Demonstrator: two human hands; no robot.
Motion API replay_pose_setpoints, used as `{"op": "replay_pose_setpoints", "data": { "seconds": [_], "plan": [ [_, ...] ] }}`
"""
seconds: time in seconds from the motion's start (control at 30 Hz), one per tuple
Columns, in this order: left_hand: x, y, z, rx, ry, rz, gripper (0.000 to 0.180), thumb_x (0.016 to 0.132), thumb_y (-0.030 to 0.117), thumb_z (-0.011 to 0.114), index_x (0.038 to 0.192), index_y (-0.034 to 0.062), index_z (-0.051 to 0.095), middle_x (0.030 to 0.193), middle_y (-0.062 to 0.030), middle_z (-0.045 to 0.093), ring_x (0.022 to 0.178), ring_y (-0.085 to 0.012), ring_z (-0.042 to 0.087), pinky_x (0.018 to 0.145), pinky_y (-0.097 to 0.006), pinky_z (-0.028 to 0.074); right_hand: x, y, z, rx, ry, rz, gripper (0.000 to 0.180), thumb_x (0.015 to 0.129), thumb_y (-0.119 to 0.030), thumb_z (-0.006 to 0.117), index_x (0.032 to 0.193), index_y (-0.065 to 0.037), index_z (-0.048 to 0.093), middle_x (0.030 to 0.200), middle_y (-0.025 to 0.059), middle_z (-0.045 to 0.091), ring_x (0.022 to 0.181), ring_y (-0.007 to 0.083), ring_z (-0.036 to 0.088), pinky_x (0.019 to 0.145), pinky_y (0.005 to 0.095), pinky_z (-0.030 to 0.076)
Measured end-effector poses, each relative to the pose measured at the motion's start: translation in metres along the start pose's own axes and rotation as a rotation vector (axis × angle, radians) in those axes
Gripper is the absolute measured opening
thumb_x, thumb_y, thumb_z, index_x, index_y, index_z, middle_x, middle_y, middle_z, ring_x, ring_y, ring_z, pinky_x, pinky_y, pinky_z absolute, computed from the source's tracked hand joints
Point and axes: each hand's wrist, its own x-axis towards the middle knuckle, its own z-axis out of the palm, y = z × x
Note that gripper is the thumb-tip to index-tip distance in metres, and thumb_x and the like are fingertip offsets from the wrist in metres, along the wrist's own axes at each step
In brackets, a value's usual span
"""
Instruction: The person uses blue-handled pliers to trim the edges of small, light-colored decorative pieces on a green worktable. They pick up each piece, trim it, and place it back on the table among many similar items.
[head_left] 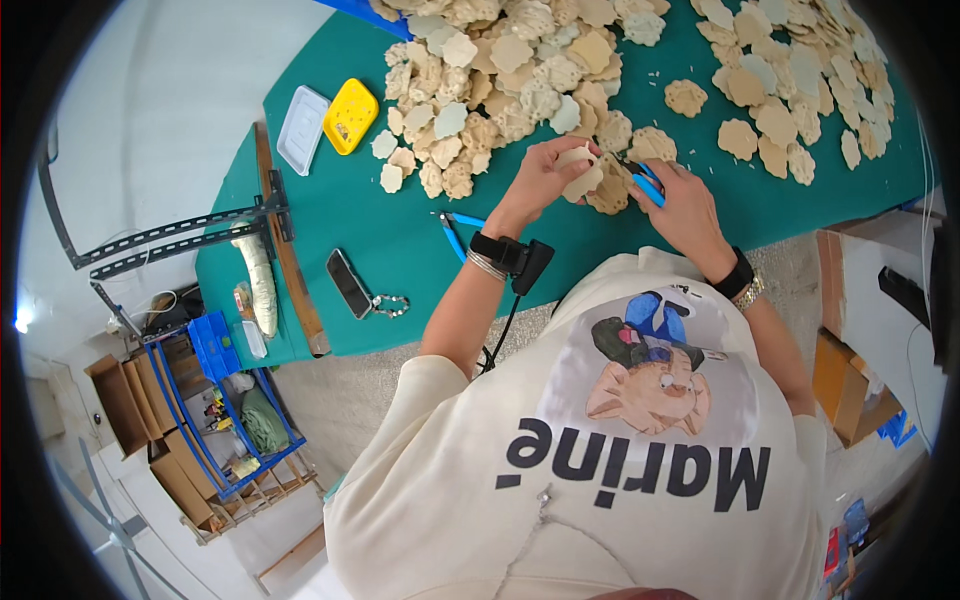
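My left hand (541,180) pinches a cream wavy-edged flat piece (581,178) between thumb and fingers over the near side of the table. In my right hand (688,212) is a pair of blue-handled nippers (648,187), its dark jaws close to the piece. Whether the jaws touch it I cannot tell. Just beneath both hands lies another tan moulded piece (610,194). A second pair of blue-handled nippers (452,232) rests spread on the table beside my left wrist. Beyond my hands rises a large heap of beige and pale green wavy-edged pieces (513,53).
Another heap of flat pieces (776,118) covers the right side of the green table (400,280). A yellow tray (351,117) with small bits and a white tray (301,130) sit at left. Nearer are a phone (348,284) with a beaded strap and a wooden strip (290,260).
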Motion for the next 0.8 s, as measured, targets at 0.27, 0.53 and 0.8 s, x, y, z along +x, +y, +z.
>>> {"op": "replay_pose_setpoints", "data": {
  "seconds": [0.27,0.53,0.8],
  "plan": [
    [-0.0036,0.0072,0.0115,0.159,-0.051,-0.035,0.026,0.093,0.009,0.063,0.119,0.003,0.063,0.102,-0.0064,0.067,0.086,-0.0154,0.068,0.06,-0.028,0.059,-0.0012,-0.0073,-0.0041,0.006,0.006,-0.051,0.035,0.084,-0.025,0.072,0.111,-0.005,0.063,0.091,0.0143,0.067,0.08,0.0336,0.065,0.068,0.0429,0.052],
    [-0.0028,0.007,0.0128,0.168,-0.051,-0.037,0.027,0.093,0.009,0.063,0.119,0.003,0.061,0.1,-0.0059,0.068,0.086,-0.0142,0.067,0.061,-0.028,0.058,-0.0013,-0.0069,-0.0021,-0.014,0.017,-0.089,0.037,0.082,-0.024,0.073,0.112,-0.005,0.063,0.092,0.0152,0.068,0.082,0.0344,0.066,0.069,0.0431,0.052],
    [0.0007,0.0053,0.012,0.199,-0.073,-0.058,0.028,0.093,0.009,0.064,0.12,0.0043,0.062,0.1,-0.0052,0.068,0.086,-0.0135,0.067,0.061,-0.028,0.058,-0.0017,-0.0021,0.0009,-0.031,-0.009,-0.071,0.035,0.081,-0.022,0.072,0.11,-0.005,0.064,0.09,0.0179,0.067,0.079,0.0364,0.066,0.068,0.0446,0.052]
  ]
}}
